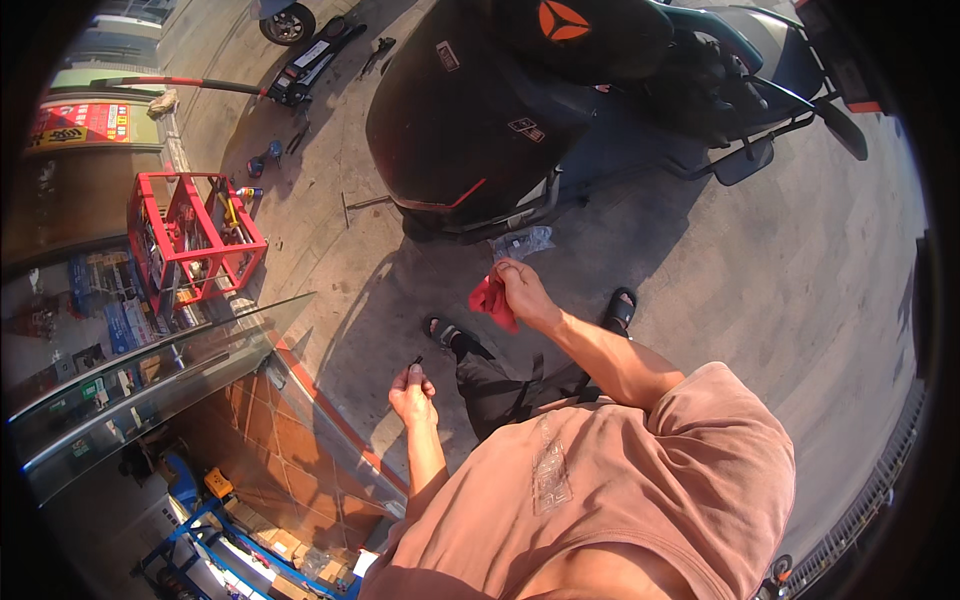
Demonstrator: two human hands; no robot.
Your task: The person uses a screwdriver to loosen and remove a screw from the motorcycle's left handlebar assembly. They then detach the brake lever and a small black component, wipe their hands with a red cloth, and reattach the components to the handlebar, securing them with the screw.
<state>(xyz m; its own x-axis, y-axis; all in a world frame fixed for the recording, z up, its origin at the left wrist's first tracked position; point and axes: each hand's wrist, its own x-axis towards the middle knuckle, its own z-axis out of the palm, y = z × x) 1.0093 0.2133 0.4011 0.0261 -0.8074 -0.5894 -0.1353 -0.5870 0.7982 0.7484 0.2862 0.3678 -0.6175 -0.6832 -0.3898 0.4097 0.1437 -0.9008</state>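
My left hand (412, 395) is closed on a small black piece (416, 362), pinched between thumb and fingers at lower centre. Higher and to its right, my right hand (522, 294) grips a crumpled red cloth (492, 302) and a clear plastic bag (523, 243) with something dark inside, which I cannot make out. Both hands are apart, over the paved ground. A black scooter (480, 120) stands just beyond my hands, its dark rounded end facing me.
A red metal tool rack (200, 260) stands at left. A glass counter edge (150, 380) runs below it. A black floor jack (310, 65), a cordless drill (262, 160) and a T-handle tool (365, 203) lie on the paving (800, 290). My sandalled feet are beneath me.
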